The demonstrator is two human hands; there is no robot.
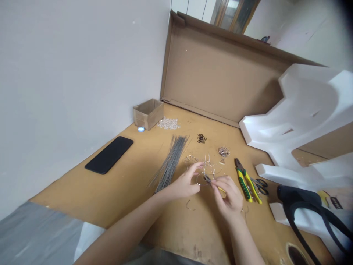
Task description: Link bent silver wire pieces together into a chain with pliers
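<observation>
My right hand (pixel 228 195) is closed around small pliers (pixel 207 178) with a yellow handle, their jaws at a bent piece of silvery wire (pixel 202 184). On the other side, my left hand (pixel 188 181) pinches the same wire between thumb and fingers. Around and behind the fingertips lie several more bent wire pieces (pixel 191 158), tangled so that single ones are hard to tell apart. A bundle of straight grey wires (pixel 173 162) lies left of my left hand. One loose curved wire (pixel 189 206) rests on the wooden table (pixel 204 228) nearer to me.
Larger green-and-yellow pliers (pixel 245 182) and scissors (pixel 261 186) lie right. Behind are black rings (pixel 202 138), a wire pile (pixel 224 151), clear small pieces (pixel 169 123) and a cardboard box (pixel 149 114). A black phone (pixel 109 154) lies left; white foam (pixel 306 106) stands right.
</observation>
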